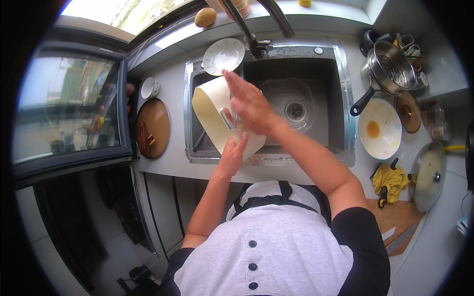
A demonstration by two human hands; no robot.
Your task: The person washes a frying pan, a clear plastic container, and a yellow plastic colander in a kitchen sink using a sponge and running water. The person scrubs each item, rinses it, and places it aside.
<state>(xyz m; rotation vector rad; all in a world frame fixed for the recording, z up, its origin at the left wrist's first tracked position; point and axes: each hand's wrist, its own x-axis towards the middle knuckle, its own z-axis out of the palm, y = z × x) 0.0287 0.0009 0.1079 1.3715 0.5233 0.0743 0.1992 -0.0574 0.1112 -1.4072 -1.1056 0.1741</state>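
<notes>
My left hand grips the near lower edge of a cream-coloured plastic item, thumb on top. It is broad and bent-looking, with a shiny oval handle or slot; whether it is a container or a board I cannot tell. It is tilted over the left part of a dark double-bowl sink. Motion-blurred, my right hand is stretched out flat above the item's right side, nothing visible in it. Whether it touches the surface is unclear. Beyond its fingertips a white plate rests at the sink's back rim.
A metal faucet rises behind the sink. On the left are a small bowl and a round brown lid. To the right stand a steamer pot, a stained bowl, yellow gloves and a glass lid.
</notes>
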